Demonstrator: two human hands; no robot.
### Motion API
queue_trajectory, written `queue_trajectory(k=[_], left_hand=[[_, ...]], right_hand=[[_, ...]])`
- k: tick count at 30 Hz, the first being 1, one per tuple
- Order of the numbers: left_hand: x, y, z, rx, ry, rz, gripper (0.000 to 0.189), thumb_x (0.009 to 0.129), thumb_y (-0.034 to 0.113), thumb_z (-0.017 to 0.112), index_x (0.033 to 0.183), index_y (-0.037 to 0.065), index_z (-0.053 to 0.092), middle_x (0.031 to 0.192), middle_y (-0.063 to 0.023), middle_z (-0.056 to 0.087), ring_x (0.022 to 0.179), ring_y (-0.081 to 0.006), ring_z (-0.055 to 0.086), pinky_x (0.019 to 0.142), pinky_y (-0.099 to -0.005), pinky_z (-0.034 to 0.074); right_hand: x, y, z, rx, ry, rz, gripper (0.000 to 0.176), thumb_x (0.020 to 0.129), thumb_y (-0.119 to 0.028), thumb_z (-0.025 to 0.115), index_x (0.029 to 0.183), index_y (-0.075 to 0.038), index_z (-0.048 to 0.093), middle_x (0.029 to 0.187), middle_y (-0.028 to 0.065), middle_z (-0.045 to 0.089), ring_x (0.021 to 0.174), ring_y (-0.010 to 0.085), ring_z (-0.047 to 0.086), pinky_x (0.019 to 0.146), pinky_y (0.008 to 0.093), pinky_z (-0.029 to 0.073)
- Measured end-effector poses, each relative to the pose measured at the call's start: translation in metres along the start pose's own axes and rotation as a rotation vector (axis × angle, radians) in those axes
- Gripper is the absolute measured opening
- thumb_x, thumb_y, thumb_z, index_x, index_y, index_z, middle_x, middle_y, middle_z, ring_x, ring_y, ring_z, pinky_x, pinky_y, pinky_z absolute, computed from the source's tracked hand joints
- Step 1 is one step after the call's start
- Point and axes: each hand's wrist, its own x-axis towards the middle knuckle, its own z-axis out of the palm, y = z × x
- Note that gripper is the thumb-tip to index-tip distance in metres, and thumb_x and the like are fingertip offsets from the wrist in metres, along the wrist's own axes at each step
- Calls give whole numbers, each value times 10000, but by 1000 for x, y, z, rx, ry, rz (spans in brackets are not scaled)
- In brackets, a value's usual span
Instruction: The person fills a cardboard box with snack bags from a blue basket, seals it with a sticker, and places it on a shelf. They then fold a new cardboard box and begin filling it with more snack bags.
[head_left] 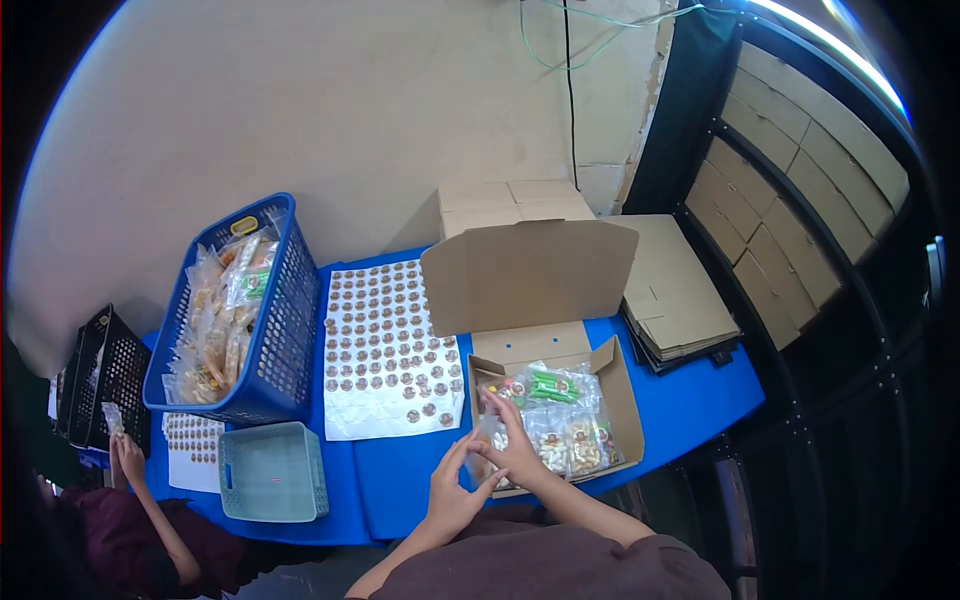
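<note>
Both hands meet at the left side of an open cardboard box (627, 405), closed around a clear plastic packet (487, 432) whose contents I cannot make out well. My left hand (457, 497) grips it from the left and below, and my right hand (517, 455) from the right with its fingers curled over. Inside the box lie several clear packets: one with green-wrapped sticks (553, 387), one with white pieces (549, 436) and one with pale yellowish pieces (583, 445). The box lid (530, 275) stands raised at the back.
A sheet of round stickers (385, 350) lies left of the box. Beyond it stand a blue basket (275, 345) full of packets and a pale green tray (273, 510). Flattened cardboard (675, 300) is stacked right. A co-worker's hand (127, 460) holds a small packet at far left.
</note>
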Motion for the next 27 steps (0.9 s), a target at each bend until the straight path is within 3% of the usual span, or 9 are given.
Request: queue_trajectory(k=[2, 4, 5, 8, 12, 13, 17, 22, 27], left_hand=[[-2, -4, 3, -107, 39, -107, 485, 762, 140, 749, 1200, 16, 582, 1137, -139, 640, 1045, -290, 620, 1061, -471, 324], [-1, -3, 2, -40, 64, -48, 342, 780, 87, 720, 1102, 4, 640, 1045, -112, 682, 987, -185, 640, 1080, -419, 303], [-2, -4, 2, -57, 69, -93, 321, 788, 89, 713, 1092, 8, 648, 1026, -101, 690, 969, -175, 647, 1091, -437, 275], [-10, -16, -2, -79, 55, -152, 281, 817, 94, 690, 1085, 18, 659, 1006, -83, 700, 941, -158, 655, 1105, -453, 236], [-2, -7, 0, -246, 118, -219, 215, 869, 103, 639, 1072, 52, 685, 926, -74, 717, 884, -160, 674, 1107, -486, 230], [-4, -16, -2, -235, 63, -228, 222, 918, 118, 584, 1104, 25, 661, 972, -88, 704, 902, -160, 662, 1050, -433, 349], [-4, -30, 3, -577, 107, -299, 296, 975, 145, 491, 1199, -27, 577, 1100, -138, 641, 960, -199, 636, 838, -298, 515], [-2, -31, 5, -720, 38, -315, 356, 998, 163, 433, 1292, -31, 484, 1246, -167, 553, 1087, -229, 578, 896, -311, 476], [-5, -53, -5, -463, -103, -294, 476, 984, 138, 429, 1429, 45, 288, 1332, -224, 460, 1094, -246, 574, 977, -370, 407]], right_hand=[[-4, 29, 1, 111, 16, 81, 647, 771, -373, 746, 1290, -69, 508, 1186, 134, 541, 1179, 241, 473, 1029, 379, 331], [0, 28, -5, 191, -192, 132, 541, 722, -298, 800, 1147, -46, 580, 1202, 125, 538, 1109, 211, 514, 961, 352, 400], [-5, 23, -9, 409, -213, 323, 380, 765, -276, 775, 1019, -37, 625, 1063, 86, 624, 973, 151, 582, 822, 292, 475], [-5, 24, -23, 435, -393, 481, 277, 810, -240, 740, 957, -19, 661, 927, 52, 672, 865, 104, 602, 722, 254, 491], [-10, 30, -31, 396, -368, 418, 305, 892, -263, 639, 1040, 2, 672, 951, 71, 681, 909, 118, 603, 811, 276, 471], [-11, 30, -32, 444, -373, 413, 312, 922, -258, 591, 1075, 5, 661, 975, 75, 678, 934, 122, 600, 845, 284, 458], [-10, 25, -25, 377, -360, 307, 289, 934, -232, 569, 1104, -14, 652, 988, 64, 676, 921, 115, 593, 832, 274, 458], [-7, 42, -31, 379, -285, 382, 291, 925, -234, 580, 1105, -17, 651, 941, 54, 680, 878, 121, 615, 781, 286, 482], [0, 41, -92, -446, 23, 486, 202, 901, -203, 555, 980, -76, 690, 703, 142, 663, 635, 239, 663, 619, 369, 525]])
